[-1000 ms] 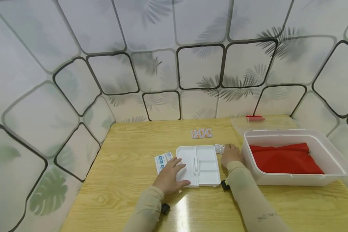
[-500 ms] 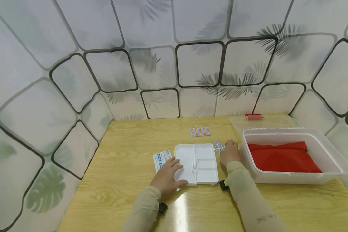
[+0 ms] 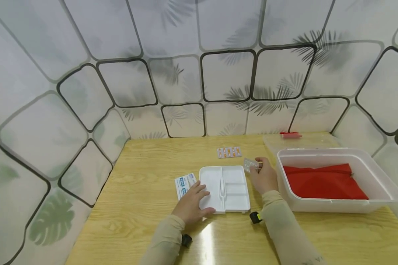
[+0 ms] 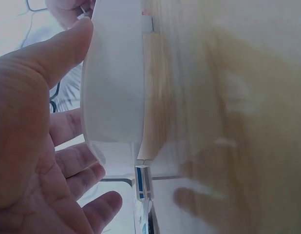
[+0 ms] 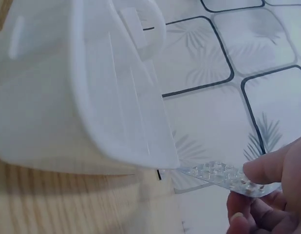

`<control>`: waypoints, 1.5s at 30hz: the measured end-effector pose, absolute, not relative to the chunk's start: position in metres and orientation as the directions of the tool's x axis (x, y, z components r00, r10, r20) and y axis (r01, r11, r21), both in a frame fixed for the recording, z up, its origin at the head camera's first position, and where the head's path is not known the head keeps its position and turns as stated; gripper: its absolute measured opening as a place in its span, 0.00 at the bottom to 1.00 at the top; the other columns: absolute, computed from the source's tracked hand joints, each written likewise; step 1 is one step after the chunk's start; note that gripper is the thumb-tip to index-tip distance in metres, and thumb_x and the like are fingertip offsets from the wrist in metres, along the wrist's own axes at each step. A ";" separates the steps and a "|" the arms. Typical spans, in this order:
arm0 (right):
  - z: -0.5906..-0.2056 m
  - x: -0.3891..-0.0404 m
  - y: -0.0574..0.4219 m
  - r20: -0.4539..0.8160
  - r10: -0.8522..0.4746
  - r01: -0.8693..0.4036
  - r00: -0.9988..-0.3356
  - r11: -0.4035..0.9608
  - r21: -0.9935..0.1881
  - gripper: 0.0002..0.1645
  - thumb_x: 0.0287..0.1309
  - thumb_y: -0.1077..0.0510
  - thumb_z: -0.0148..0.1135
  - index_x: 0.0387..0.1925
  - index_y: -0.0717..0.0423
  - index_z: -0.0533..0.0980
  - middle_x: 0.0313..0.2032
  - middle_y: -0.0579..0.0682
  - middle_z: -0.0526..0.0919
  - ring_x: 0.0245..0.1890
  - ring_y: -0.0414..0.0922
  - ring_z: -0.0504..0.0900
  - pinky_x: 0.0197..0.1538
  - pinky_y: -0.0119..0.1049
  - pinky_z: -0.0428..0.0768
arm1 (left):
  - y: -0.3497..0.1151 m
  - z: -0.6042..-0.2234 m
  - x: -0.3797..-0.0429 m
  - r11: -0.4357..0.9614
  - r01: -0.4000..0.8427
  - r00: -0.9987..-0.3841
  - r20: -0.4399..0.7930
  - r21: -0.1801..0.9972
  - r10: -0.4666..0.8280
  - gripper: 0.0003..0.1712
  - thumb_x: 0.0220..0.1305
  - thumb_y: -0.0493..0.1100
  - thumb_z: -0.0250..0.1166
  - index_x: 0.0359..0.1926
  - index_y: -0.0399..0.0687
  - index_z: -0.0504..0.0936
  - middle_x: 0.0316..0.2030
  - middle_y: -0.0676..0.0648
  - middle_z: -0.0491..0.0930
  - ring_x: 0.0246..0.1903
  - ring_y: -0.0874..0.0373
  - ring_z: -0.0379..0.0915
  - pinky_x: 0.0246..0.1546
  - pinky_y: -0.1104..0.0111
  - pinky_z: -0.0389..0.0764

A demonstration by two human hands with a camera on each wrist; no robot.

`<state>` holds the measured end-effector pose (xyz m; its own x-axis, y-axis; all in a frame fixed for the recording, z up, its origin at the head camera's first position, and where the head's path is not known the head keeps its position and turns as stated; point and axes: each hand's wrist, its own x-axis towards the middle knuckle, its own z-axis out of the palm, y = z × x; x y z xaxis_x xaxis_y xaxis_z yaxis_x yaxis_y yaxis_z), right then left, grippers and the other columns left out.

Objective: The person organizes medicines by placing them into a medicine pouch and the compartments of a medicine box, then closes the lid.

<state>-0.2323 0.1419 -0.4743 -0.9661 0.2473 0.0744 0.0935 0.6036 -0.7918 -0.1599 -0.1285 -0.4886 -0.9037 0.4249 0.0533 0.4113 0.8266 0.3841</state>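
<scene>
A clear blister pack point(image 5: 219, 173) is pinched between the thumb and fingers of my right hand point(image 3: 264, 176), beside the right rear corner of a white compartment tray point(image 3: 237, 201). In the right wrist view the pack is tilted, with its bubbles facing up. My left hand point(image 3: 193, 203) lies at the tray's left front with fingers spread; in the left wrist view its thumb touches the tray's rim and the fingers are loosely extended along the side. Partly behind that hand is a white and blue medicine box point(image 3: 182, 184).
A blister pack of orange capsules point(image 3: 229, 152) lies behind the tray. To the right stands a translucent plastic bin point(image 3: 325, 205) with a red zip pouch point(image 3: 325, 183) inside. Its clear lid point(image 3: 318, 140), with a red clip point(image 3: 290, 135), lies behind it.
My right hand has turned and lifted the clear blister pack from the table beside the tray. My left hand stays at the tray's left side.
</scene>
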 end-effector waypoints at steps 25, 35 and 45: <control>-0.469 -0.238 0.125 -0.046 -0.063 -0.009 -0.997 0.676 -0.737 0.24 0.66 0.53 0.58 0.59 0.61 0.73 0.52 0.61 0.77 0.46 0.53 0.78 0.47 0.48 0.77 | -0.128 -0.483 -0.159 0.847 0.411 -0.905 0.037 0.338 0.424 0.43 0.54 0.67 0.66 0.60 0.40 0.75 0.65 0.44 0.68 0.70 0.47 0.52 0.66 0.58 0.60; -0.470 -0.242 0.121 -0.063 -0.053 0.007 -0.997 0.705 -0.709 0.25 0.66 0.53 0.57 0.61 0.59 0.72 0.54 0.61 0.77 0.48 0.54 0.77 0.46 0.48 0.78 | -0.131 -0.485 -0.160 0.895 0.418 -0.908 0.043 0.155 0.416 0.56 0.54 0.76 0.56 0.68 0.35 0.64 0.71 0.41 0.56 0.71 0.45 0.48 0.66 0.49 0.56; -0.473 -0.249 0.113 -0.032 -0.062 -0.023 -0.998 0.726 -0.688 0.25 0.62 0.54 0.61 0.58 0.63 0.74 0.51 0.62 0.79 0.47 0.55 0.78 0.48 0.49 0.76 | -0.132 -0.484 -0.159 0.920 0.371 -0.926 -0.022 0.124 0.377 0.64 0.53 0.81 0.49 0.71 0.34 0.55 0.73 0.39 0.49 0.72 0.44 0.43 0.67 0.49 0.53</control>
<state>-0.2493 0.1135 -0.4727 -0.9976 -0.0617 -0.0325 -0.0225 0.7257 -0.6877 -0.1590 -0.1320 -0.4842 -0.9260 0.3768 -0.0222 0.3714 0.9201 0.1244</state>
